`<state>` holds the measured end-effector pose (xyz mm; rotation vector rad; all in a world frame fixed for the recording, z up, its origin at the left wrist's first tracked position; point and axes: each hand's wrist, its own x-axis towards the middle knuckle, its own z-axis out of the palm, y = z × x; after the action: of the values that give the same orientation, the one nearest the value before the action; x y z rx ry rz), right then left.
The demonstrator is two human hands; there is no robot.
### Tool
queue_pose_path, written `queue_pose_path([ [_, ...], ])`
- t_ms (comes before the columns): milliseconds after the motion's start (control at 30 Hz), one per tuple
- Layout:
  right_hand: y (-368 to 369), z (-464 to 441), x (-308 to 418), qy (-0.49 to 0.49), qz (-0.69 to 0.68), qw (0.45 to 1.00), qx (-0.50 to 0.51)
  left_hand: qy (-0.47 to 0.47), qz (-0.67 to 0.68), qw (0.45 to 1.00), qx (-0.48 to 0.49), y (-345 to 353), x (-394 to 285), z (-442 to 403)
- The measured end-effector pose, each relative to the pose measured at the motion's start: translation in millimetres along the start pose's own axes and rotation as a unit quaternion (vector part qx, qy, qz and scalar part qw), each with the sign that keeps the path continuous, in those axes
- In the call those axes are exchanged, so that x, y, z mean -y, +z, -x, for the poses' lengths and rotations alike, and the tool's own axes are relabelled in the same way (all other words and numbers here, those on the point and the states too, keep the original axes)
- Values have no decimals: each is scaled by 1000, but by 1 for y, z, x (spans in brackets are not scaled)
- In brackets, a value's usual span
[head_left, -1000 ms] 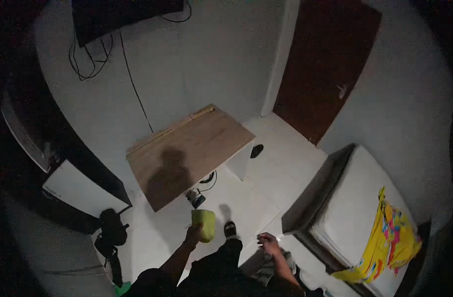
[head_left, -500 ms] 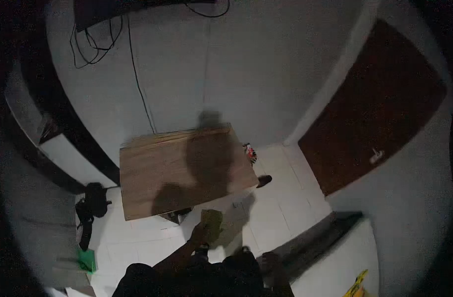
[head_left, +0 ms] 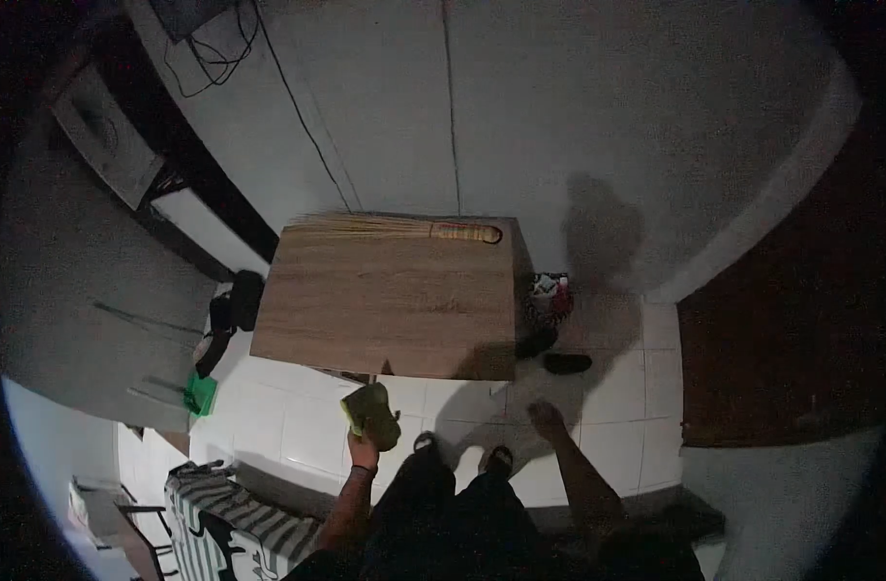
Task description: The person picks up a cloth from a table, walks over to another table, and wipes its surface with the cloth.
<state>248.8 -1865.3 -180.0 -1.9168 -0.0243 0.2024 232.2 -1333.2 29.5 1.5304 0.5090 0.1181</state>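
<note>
My left hand (head_left: 364,451) is closed around a folded green-yellow cloth (head_left: 371,416), held over the white floor just in front of the table's near edge. My right hand (head_left: 548,421) hangs over the floor to the right of my feet, apart from any object; blur hides how its fingers are set. The wood-topped table (head_left: 395,300) stands ahead of both hands. Along its far edge lies a stick broom (head_left: 462,232), its bound handle to the right and its thin bristles to the left.
Dark shoes (head_left: 567,363) and a patterned bag or bin (head_left: 549,298) are right of the table. A green dustpan-like item (head_left: 200,394) and black bags (head_left: 240,300) stand left. A striped cloth-covered seat (head_left: 240,523) is at lower left. A brown door (head_left: 782,339) is at right.
My view has turned leftward, and my shadow has moved off most of the tabletop to the right. The cloth stays in my left hand. My right hand has come forward from beside my leg.
</note>
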Motion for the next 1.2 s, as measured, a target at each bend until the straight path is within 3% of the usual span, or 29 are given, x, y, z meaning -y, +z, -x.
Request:
queue_pose_path([
  [33,-27,-41,49,18,315,948,51,76,-23,996,-49,-2,11,-2],
  [67,-14,-76,20,8,191,981,-18,75,-22,995,-59,10,0,1],
  [100,1,-109,11,0,65,994,-88,88,73,993,-40,25,-30,-2],
  [133,-4,-119,77,24,16,996,-82,102,168,980,-21,41,-55,-9],
  [167,-10,-130,148,49,-33,995,-79,100,170,980,-28,51,-60,-22],
  [200,-18,-139,243,73,-81,991,-78,187,-35,979,-71,57,-60,-37],
  [233,-5,-164,180,-4,87,995,-45,262,-240,928,-108,64,-63,-55],
  [300,24,-215,43,-170,441,878,-71,284,-317,893,-148,98,-79,-75],
  [333,29,-218,39,-173,442,878,-64,286,-366,873,-150,110,-82,-83],
  [400,38,-222,52,-140,267,948,-102,233,-395,885,-80,126,-77,-102],
  [433,44,-222,63,-120,174,970,-120,273,-484,831,-39,128,-60,-122],
  [500,56,-216,94,-71,-17,986,-152,204,-564,799,44,147,-54,-136],
  [533,52,-208,135,-3,72,988,-139,190,-581,787,86,155,-56,-136],
  [600,42,-190,225,123,262,954,-74,178,-600,776,73,174,-63,-129],
  [633,49,-192,226,122,264,954,-67,170,-618,765,63,178,-64,-128],
  [700,56,-196,226,127,45,972,-190,171,-618,763,76,182,-51,-142],
  [733,58,-197,226,127,47,974,-184,178,-618,761,91,184,-45,-149],
  [767,59,-196,222,87,206,954,-200,187,-567,799,66,192,-48,-154],
  [800,60,-199,220,41,358,909,-211,182,-567,801,63,199,-50,-166],
  [833,59,-199,218,40,360,910,-205,181,-562,806,38,206,-52,-176],
  [900,54,-201,219,161,451,877,-37,196,-571,797,-14,214,-49,-194],
  [1033,59,-198,200,222,380,895,-70,184,-571,798,-53,222,-53,-212],
  [1100,64,-194,173,87,525,844,-65,175,-596,782,-47,205,-63,-211],
  [1200,55,-204,193,127,474,871,2,104,-619,775,-65,165,-53,-216],
])
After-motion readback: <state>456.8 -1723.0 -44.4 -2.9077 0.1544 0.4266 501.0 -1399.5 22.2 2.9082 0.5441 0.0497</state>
